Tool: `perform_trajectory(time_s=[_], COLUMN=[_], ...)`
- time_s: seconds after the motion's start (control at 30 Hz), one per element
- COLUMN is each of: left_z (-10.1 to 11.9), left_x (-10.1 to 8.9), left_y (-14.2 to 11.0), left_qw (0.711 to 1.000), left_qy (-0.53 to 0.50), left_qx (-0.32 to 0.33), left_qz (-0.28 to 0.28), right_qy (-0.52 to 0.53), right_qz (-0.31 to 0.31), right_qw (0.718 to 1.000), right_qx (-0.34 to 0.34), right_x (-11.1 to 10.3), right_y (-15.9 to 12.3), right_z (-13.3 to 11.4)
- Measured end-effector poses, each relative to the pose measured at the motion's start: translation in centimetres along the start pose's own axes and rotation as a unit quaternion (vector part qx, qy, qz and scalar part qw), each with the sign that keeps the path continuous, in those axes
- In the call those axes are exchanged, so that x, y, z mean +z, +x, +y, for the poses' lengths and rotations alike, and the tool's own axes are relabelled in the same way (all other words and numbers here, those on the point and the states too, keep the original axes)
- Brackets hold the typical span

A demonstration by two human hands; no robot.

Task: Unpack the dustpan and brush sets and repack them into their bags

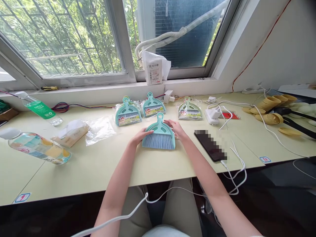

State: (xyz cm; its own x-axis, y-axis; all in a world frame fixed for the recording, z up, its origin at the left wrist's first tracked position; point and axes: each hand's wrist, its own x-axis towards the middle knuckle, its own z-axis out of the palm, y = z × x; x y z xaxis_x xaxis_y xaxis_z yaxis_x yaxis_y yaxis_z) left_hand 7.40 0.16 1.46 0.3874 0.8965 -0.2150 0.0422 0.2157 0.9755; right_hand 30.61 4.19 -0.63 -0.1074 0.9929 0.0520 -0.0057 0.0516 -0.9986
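Note:
A mint-green dustpan and brush set (159, 141) is in front of me at the middle of the table, its handle pointing away and its blue-grey bristles towards me. My left hand (141, 135) grips its left edge, with the thumb lying over the front. On the other side, my right hand (178, 129) has its fingers round the upper right edge, and some fingertips are hidden behind it. Beyond it lie bagged dustpan sets: one green set (128, 113) at left, another green set (153, 106) in the middle and an olive-green set (189, 110) at right.
Left of my hands are a clear plastic bag (100, 129), a tissue pack (71, 133) and two bottles, one juice (39, 146), one green-labelled (43, 109). To the right are a phone (208, 144), a white charger (212, 116), cables and yellow scoop-like pieces (270, 113). A window stands behind.

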Motion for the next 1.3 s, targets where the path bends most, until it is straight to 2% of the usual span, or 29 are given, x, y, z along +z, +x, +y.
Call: perform_trajectory(time_s=[0.07,0.13,0.17,0.23,0.3,0.37,0.47,0.57,0.73,0.87,1.0,1.1,1.17,1.3], left_z=[-0.3,-0.7,-0.8,-1.0,-1.1,-1.1,-1.3,-1.3,-1.2,-1.1,-1.3,-1.6,-1.8,-2.0], left_x=[-0.6,-1.1,-1.3,-1.6,-1.7,-1.8,-1.9,-1.9,-1.8,-1.6,-1.7,-1.9,-2.2,-2.5], left_y=[0.2,0.5,0.7,0.9,1.0,1.1,1.2,1.3,1.3,1.2,1.4,1.6,1.8,2.1], left_qw=[0.999,0.995,0.992,0.985,0.982,0.98,0.981,0.982,0.981,0.98,0.98,0.979,0.977,0.972], left_qy=[-0.017,-0.036,-0.046,-0.065,-0.074,-0.074,-0.063,-0.046,-0.046,-0.059,-0.049,-0.041,-0.036,-0.042], left_qx=[0.005,0.021,0.029,0.039,0.045,0.05,0.053,0.055,0.062,0.055,0.049,0.052,0.053,0.07], left_qz=[0.041,0.091,0.114,0.153,0.171,0.178,0.176,0.174,0.179,0.184,0.186,0.192,0.201,0.22], right_qy=[-0.095,-0.255,-0.323,-0.421,-0.475,-0.505,-0.52,-0.515,-0.488,-0.498,-0.472,-0.442,-0.402,-0.206], right_qz=[0.062,0.123,0.129,0.114,0.092,0.081,0.068,0.04,-0.065,-0.085,-0.116,-0.114,-0.098,-0.055], right_qw=[0.993,0.956,0.934,0.896,0.872,0.855,0.847,0.852,0.863,0.853,0.867,0.886,0.908,0.977], right_qx=[-0.043,-0.078,-0.083,-0.078,-0.076,-0.082,-0.089,-0.091,-0.118,-0.129,-0.113,-0.085,-0.057,-0.006], right_x=[-1.9,-3.7,-4.4,-5.3,-5.4,-5.0,-4.3,-3.7,-2.7,-2.3,-2.3,-2.4,-2.7,-3.3], right_y=[0.6,1.0,1.0,1.0,0.7,0.4,0.1,0.0,0.1,-0.1,-0.3,-0.2,-0.2,-0.2], right_z=[0.3,0.9,1.2,1.7,2.0,1.9,1.4,1.0,1.2,1.1,0.7,0.6,0.6,-0.1])
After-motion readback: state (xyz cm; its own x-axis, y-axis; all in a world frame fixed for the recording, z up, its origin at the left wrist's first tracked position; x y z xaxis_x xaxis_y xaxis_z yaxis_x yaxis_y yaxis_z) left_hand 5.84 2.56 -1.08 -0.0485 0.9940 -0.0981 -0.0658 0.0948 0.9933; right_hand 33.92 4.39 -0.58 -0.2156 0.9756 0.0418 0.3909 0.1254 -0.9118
